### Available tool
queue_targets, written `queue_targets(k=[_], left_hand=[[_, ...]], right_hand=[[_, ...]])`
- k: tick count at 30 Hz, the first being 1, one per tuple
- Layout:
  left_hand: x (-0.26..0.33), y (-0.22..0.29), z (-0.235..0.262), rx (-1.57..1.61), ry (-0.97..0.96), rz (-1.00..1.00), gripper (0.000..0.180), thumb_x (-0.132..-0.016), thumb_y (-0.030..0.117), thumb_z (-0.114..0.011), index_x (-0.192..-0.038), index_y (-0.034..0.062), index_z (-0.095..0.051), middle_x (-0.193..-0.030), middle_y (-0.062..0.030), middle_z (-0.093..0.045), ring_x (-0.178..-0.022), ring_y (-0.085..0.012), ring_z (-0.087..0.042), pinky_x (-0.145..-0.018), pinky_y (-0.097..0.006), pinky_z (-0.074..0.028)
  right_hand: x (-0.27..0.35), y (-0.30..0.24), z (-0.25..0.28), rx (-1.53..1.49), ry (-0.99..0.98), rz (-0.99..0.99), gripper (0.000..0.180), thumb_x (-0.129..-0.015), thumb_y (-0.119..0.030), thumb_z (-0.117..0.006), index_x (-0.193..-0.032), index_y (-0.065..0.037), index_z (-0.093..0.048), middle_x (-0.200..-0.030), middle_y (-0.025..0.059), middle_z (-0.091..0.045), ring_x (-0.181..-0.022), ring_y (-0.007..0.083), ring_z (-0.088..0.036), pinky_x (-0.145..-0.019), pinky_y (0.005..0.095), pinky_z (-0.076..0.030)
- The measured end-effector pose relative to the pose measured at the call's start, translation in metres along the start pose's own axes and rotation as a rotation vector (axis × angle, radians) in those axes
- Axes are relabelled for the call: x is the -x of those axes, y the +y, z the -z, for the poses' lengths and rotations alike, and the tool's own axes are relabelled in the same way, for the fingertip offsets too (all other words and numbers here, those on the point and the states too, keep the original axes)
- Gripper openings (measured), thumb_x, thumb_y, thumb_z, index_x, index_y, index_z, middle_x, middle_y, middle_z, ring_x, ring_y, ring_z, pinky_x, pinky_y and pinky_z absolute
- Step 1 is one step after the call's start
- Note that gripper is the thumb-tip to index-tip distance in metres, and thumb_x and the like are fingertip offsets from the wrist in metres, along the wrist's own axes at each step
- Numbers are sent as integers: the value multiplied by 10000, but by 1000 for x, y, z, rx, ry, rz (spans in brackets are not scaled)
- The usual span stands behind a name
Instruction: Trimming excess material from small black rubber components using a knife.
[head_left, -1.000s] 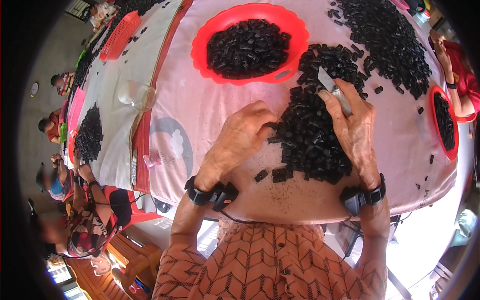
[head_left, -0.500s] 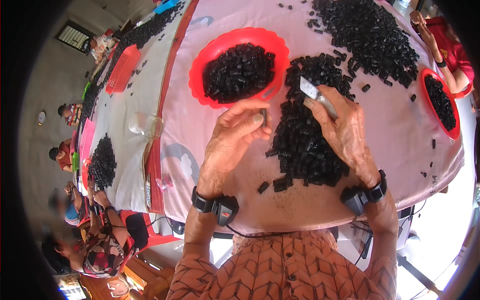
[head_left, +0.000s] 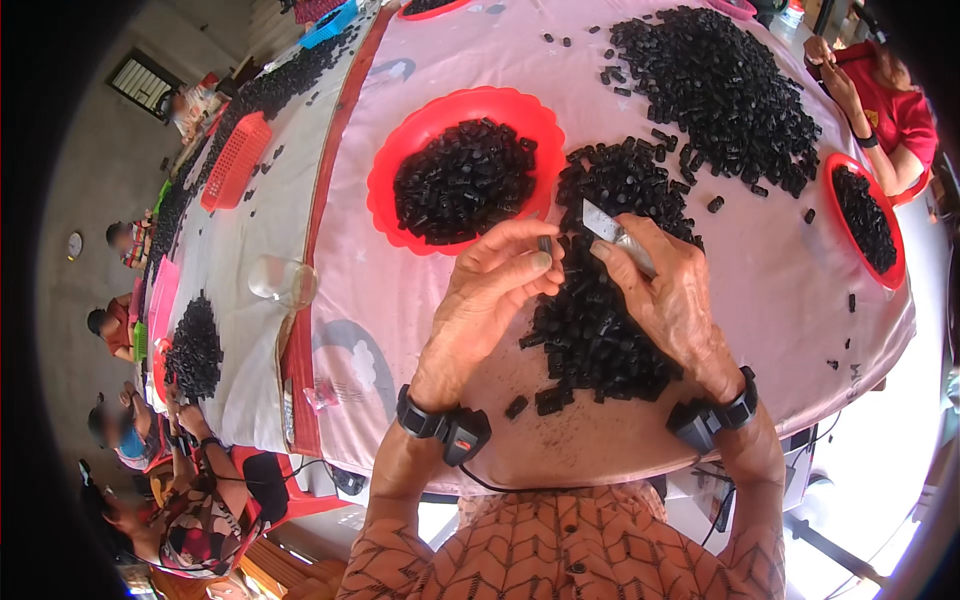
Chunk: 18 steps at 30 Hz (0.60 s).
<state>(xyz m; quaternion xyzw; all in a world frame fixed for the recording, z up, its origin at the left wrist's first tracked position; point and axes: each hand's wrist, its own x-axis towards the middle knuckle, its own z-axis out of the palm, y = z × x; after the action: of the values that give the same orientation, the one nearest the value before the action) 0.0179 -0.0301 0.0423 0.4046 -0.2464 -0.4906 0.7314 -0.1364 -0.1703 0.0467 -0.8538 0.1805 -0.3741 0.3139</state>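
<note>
Small black piece pinched between thumb and fingers, our left hand is near our right hand, whose fingers wrap a knife with its slanted blade pointing away from us. Around and under the right hand we have a pile of similar pieces; beyond, a scalloped red bowl holds more, and farther off spreads a broader black heap.

Bright — white glare lower right, fisheye bending
</note>
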Motion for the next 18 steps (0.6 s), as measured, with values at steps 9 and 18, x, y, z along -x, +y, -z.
queue_targets(k=[9,18], left_hand=[[0,-14,6,-40,90,53,221,-885,24,-582,-1100,10,-631,-934,-82,-640,-776,-136,-593,-700,-270,-494],[1,-18,12,50,104,54,201,-910,81,-596,-1094,11,-635,-923,-75,-634,-753,-129,-577,-656,-260,-466]], right_hand=[[1,-10,-2,-64,-142,-92,261,-879,-199,-696,-1047,-15,-619,-788,162,-662,-588,302,-642,-521,364,-498],[5,-7,-8,-88,-139,-44,259,-870,-194,-709,-1039,-15,-627,-779,153,-660,-601,293,-649,-532,353,-505]])
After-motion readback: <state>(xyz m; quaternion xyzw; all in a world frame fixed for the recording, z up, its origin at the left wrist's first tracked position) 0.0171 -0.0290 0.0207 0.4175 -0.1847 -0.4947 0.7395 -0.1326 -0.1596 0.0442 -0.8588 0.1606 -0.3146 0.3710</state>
